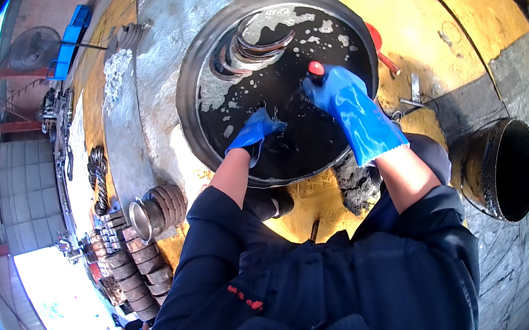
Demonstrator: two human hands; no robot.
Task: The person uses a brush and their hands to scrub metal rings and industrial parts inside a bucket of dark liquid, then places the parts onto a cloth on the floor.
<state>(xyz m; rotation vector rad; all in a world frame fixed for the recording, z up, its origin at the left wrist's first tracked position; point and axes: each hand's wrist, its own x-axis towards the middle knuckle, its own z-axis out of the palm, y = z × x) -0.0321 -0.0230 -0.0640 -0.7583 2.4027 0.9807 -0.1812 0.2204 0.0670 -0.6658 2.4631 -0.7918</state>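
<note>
A wide round black basin (188,98) holds dark liquid with pale foam patches. My left hand (257,130), in a blue rubber glove, dips into the liquid near the basin's near left side; its fingers are partly under the surface, and what they may hold is hidden. Over the right half of the basin my right hand (337,94), also gloved in blue, is closed around a tool's red-and-black handle (316,69). The tool's working end does not show. Several curved half-ring metal pieces (259,49) rest at the basin's far left, partly out of the liquid.
An open dark drum (511,169) lies at the right. Beyond the basin's right rim are a red-handled object (389,64) and a metal tool (415,90). Ribbed metal cylinders (161,211) and stacked round parts (133,271) stand at the left. A dark rag-like heap (355,184) sits by the near rim.
</note>
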